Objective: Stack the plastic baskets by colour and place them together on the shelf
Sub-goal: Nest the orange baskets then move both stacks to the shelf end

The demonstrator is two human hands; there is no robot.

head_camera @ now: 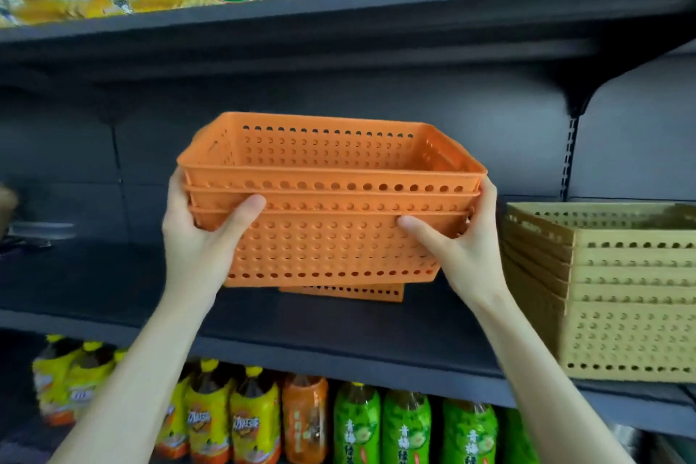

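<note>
Head view: both hands grip a nested stack of orange baskets (pixel 331 207), held above the dark middle shelf (pixel 113 298). Left hand (pixel 196 234) clasps the stack's left end, thumb across the front wall. Right hand (pixel 463 249) clasps the right end likewise. A further orange piece (pixel 341 292) shows below the stack; contact unclear. Stack of tan baskets (pixel 617 294) stands on the shelf, just right. Bottles (pixel 357 422) below.

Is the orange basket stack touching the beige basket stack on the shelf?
Apart. In the head view, dark shelf back and the right hand show between the orange basket stack and the beige basket stack.
</note>
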